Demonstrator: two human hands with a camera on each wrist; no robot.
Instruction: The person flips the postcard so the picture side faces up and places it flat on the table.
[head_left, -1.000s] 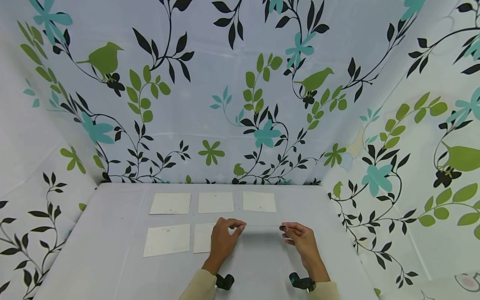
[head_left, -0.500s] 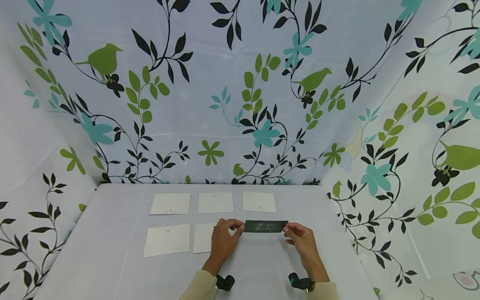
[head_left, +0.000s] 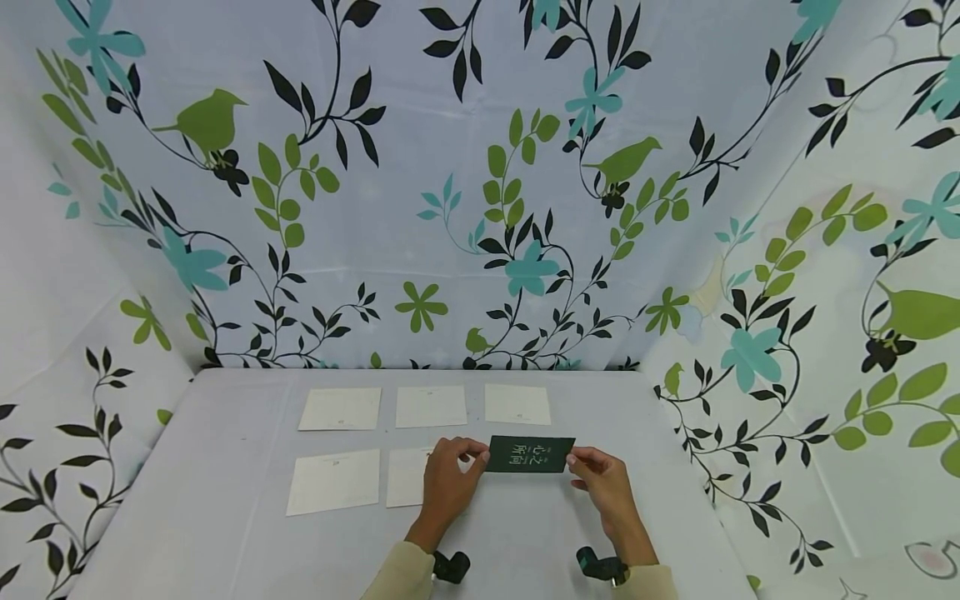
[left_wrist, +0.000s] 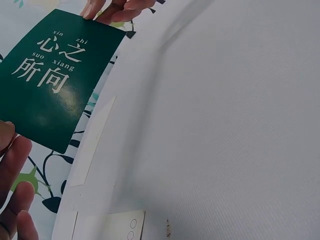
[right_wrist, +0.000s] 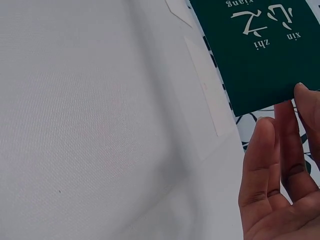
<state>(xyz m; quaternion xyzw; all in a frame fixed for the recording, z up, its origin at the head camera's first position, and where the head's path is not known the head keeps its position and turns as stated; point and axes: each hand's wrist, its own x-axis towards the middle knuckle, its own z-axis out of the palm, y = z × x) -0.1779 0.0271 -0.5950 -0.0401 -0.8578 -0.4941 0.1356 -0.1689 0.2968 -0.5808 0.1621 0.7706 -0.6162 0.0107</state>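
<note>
A dark green card (head_left: pixel 529 454) with white Chinese characters and pinyin is held up above the white table, its printed face toward the head camera. My left hand (head_left: pixel 450 483) pinches its left edge between thumb and fingers. At the opposite edge, the right hand (head_left: pixel 607 492) pinches it too. The left wrist view shows the card's (left_wrist: pixel 55 80) whole printed face, slightly bowed. Part of the card (right_wrist: pixel 265 55) and the right thumb on its edge appear in the right wrist view.
Cream cards lie in two rows on the table (head_left: pixel 225 467): the back row has a left card (head_left: pixel 341 409), a middle one (head_left: pixel 431 407) and a right one (head_left: pixel 517 405). In front are another card (head_left: pixel 333 482) and one (head_left: pixel 403 479) partly behind my left hand. Patterned cloth (head_left: pixel 420 208) hangs behind.
The card was edge-on as a thin line a second ago. It has tilted up until its green printed face shows. Both hands have stayed nearly in place, still pinching it.
</note>
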